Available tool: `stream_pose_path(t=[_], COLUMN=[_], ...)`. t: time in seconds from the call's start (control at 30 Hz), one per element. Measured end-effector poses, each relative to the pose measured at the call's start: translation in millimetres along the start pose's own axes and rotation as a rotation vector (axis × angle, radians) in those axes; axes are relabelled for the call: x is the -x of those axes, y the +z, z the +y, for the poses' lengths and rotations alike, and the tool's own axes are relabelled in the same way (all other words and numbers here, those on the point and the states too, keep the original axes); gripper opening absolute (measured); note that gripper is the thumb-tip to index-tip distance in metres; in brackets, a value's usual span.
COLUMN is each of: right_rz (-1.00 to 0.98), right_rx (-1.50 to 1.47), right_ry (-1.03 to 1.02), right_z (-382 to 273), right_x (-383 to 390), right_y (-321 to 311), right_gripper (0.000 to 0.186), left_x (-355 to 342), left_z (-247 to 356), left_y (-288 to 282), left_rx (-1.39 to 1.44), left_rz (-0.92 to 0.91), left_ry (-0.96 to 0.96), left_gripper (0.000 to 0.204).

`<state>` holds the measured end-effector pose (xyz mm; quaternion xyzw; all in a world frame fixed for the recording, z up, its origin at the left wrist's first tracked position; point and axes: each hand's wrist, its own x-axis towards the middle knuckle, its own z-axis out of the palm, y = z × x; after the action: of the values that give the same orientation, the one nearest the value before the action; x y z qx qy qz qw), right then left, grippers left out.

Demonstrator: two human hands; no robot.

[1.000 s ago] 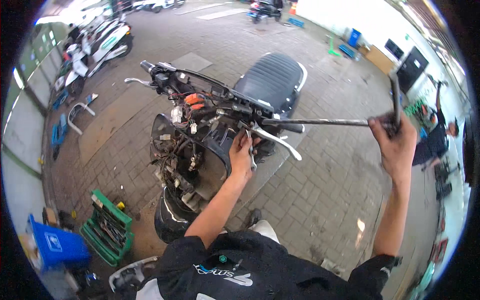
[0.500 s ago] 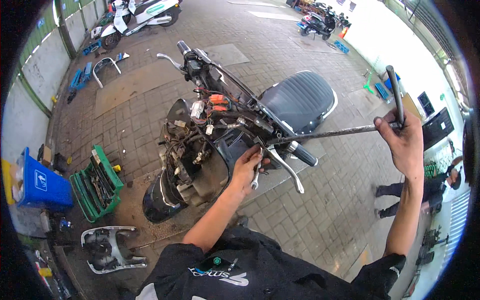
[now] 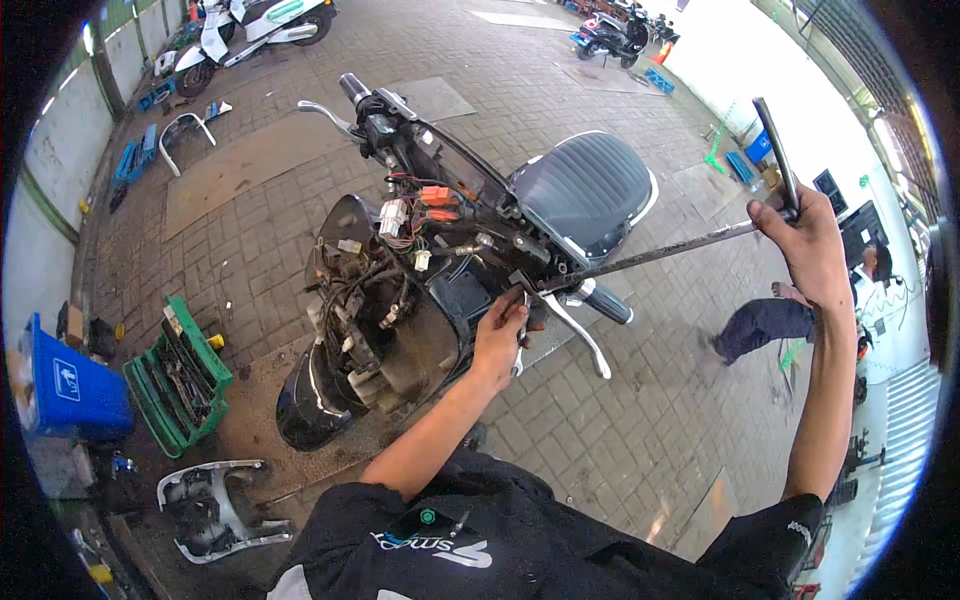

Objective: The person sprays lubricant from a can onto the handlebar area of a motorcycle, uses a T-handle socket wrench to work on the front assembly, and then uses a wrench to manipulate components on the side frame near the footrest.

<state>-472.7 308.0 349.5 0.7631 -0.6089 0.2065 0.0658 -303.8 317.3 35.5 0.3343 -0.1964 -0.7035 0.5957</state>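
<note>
A partly stripped scooter (image 3: 380, 300) stands ahead, with exposed wiring, orange connectors (image 3: 435, 197) and a ribbed dark seat (image 3: 585, 185). My left hand (image 3: 500, 342) is closed on a metal wrench (image 3: 519, 366) beside the handlebar joint (image 3: 540, 282), near a silver brake lever (image 3: 585, 335). My right hand (image 3: 805, 240) grips the bent end of a long metal bar handle (image 3: 665, 253) at the upper right; the bar runs down-left to that joint, where its tip is partly hidden.
A green toolbox (image 3: 180, 380), blue bin (image 3: 75, 370) and silver frame part (image 3: 225, 510) lie at the left. A white scooter (image 3: 245, 40) and black scooter (image 3: 610, 40) stand behind. Another person (image 3: 765, 325) is at the right beside a white wall.
My right hand and the bar's handle have risen slightly since half a second ago, the bar tilting more steeply. The other person has moved. The camera view has shifted.
</note>
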Motion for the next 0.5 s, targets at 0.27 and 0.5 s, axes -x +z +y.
stream_pose_path(t=[0.27, 0.5], right_rz=[-0.063, -0.040], right_rx=[-0.149, -0.191], right_ry=[0.225, 0.046], right_z=[-7.0, 6.1], right_x=[5.0, 4.8], right_y=[-0.5, 0.1], right_gripper=[0.024, 0.019], left_x=[-3.6, -5.3], left_z=[-2.6, -5.5], left_y=[-4.4, -7.8], left_rx=[-0.018, -0.004], left_rz=[-0.024, -0.054], left_ry=[-0.014, 0.009], left_gripper=[0.033, 0.036])
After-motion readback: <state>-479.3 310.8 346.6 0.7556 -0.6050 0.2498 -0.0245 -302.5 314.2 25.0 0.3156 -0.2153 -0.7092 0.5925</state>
